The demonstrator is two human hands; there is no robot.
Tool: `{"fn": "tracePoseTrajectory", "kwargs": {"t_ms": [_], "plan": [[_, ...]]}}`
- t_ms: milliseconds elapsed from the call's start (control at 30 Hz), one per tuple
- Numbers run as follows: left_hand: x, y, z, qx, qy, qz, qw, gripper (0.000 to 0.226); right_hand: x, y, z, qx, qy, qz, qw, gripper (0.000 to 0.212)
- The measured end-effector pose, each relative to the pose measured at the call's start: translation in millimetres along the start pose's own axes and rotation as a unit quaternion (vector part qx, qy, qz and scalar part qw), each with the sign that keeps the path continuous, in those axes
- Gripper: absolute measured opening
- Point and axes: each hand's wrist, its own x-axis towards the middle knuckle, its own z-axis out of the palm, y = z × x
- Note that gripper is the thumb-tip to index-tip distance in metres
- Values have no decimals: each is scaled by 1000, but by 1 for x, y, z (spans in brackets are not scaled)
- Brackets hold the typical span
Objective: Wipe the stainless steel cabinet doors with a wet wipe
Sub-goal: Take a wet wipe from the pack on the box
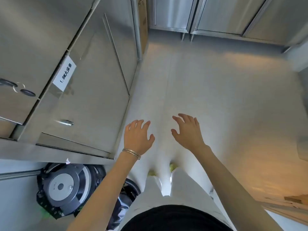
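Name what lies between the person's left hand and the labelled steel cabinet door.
Nothing stands there: the head view shows only a strip of pale floor between the left hand and the labelled cabinet door.

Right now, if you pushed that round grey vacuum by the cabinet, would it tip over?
The vacuum looks squat and wide, so probably not. Its bulky hard body suggests it's fairly heavy. Its ribbed hose would likely flop.

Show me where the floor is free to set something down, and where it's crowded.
Free: the wide floor between the left cabinet and the far cabinets, ahead of the left hand and right hand. Crowded: lower left, where a vacuum and its hose sit by the left cabinet.
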Motion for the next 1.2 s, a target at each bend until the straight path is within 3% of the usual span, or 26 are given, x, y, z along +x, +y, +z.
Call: {"fn": "tracePoseTrajectory", "kwargs": {"t_ms": [267,533,933,1200], "plan": [[31,26,-4,10,19,-7,1000,57,19,37,-14,26,10,9,1000,54],[103,96,-15,27,12,-21,999,59,70,108,-51,19,-2,-11,1000,56],[196,198,-33,27,23,28,999,58,135,202,-115,25,16,-35,999,56],[263,200,-52,51,40,37,997,58,187,224,-133,25,23,-20,999,55]]}}
